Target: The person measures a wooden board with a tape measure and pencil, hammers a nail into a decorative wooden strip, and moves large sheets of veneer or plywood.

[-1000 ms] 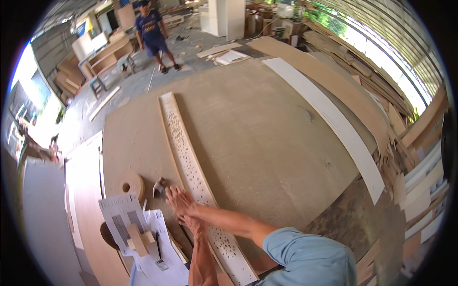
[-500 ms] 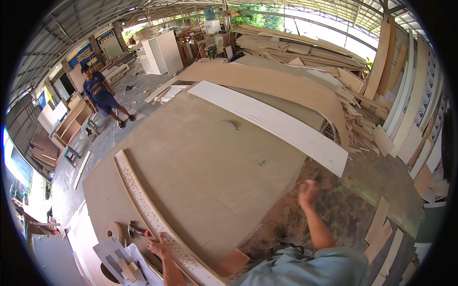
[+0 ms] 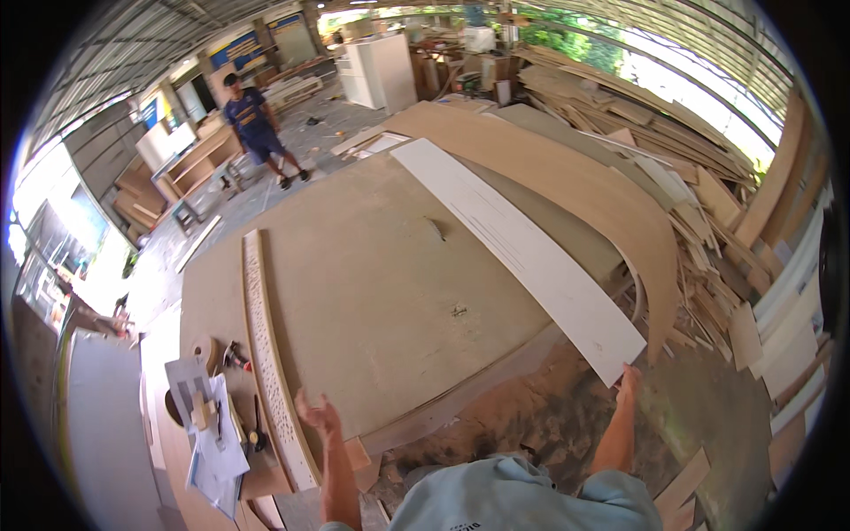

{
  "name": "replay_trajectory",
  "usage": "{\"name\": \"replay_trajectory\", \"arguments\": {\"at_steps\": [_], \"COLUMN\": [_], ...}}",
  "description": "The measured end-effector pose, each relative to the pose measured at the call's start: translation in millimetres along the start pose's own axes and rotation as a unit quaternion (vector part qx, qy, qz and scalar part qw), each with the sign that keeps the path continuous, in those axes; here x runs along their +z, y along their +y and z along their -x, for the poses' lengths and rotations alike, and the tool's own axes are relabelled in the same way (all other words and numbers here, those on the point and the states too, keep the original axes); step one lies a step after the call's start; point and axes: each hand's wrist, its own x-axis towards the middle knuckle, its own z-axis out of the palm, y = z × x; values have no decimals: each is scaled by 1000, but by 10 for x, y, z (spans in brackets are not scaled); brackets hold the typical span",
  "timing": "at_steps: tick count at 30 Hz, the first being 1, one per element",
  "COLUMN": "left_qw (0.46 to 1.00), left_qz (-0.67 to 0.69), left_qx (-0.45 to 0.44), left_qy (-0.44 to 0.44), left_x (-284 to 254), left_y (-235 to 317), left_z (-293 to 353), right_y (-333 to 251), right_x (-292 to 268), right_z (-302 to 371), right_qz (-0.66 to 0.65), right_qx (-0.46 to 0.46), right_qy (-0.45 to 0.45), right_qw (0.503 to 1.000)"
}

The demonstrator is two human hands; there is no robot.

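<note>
A long white board lies slantwise across the right part of a large brown tabletop sheet. Its near end sticks out past the sheet's edge, and my right hand grips the near corner there. My left hand hangs with fingers apart, holding nothing, just right of a long narrow wooden strip covered in many small marks or holes. Left of that strip are a hammer with a red-and-black handle and several paper sheets with small wood blocks on top.
A curved brown panel arches behind the white board. Stacked timber offcuts fill the back right, with scrap pieces along the right. A person in dark clothes stands at the far left. A white cabinet stands at the back.
My right hand has moved right onto the white board's near corner. My left hand has come off the strip by the hammer and lifted rightward. The view has shifted.
</note>
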Motion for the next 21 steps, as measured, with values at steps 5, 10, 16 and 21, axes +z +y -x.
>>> {"name": "replay_trajectory", "arguments": {"at_steps": [5, 10, 16, 21], "left_qw": [834, 588, 477, 531], "left_qz": [398, 525, 647, 647], "left_qx": [-209, -302, -439, -391], "left_qy": [-321, -536, -402, -383], "left_x": [-330, -508, -678, -1100], "left_y": [1174, 2462, 2829, 2124], "left_z": [833, 1248, 1192, 1020], "right_y": [-827, -1298, -844, -682], "right_x": [495, 1102, 1500, 1459], "right_z": [1136, 2513, 3219, 3144], "right_qz": [-186, -220, -149, -361], "right_qx": [-56, -44, -47, 224], "right_qy": [-184, -366, -715, -671], "right_qw": [963, 903, 681, 608]}}
